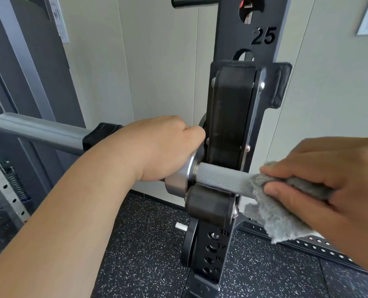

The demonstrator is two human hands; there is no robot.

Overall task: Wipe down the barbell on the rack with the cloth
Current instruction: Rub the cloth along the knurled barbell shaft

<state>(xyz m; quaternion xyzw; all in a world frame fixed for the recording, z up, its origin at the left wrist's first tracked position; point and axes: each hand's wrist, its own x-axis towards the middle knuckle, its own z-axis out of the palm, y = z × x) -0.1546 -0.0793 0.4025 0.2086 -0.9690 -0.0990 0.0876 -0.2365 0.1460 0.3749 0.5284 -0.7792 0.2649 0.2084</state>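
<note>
A steel barbell (219,177) lies across a black J-hook (211,206) on the dark rack upright (262,35). Its sleeve (39,131) runs out to the left, with a black collar (99,134) on it. My left hand (163,147) grips the sleeve's inner end, right beside the hook. A grey fluffy cloth (280,216) is wrapped over the knurled shaft just right of the hook. My right hand (321,181) holds that cloth around the bar, thumb in front, and a loose flap hangs below.
The upright carries numbered holes and a "25" mark. A weight plate (189,244) hangs on a peg low on the rack. A perforated base beam (321,248) runs right along the speckled rubber floor (146,254). White wall panels stand behind, and grey machine frames (17,61) at left.
</note>
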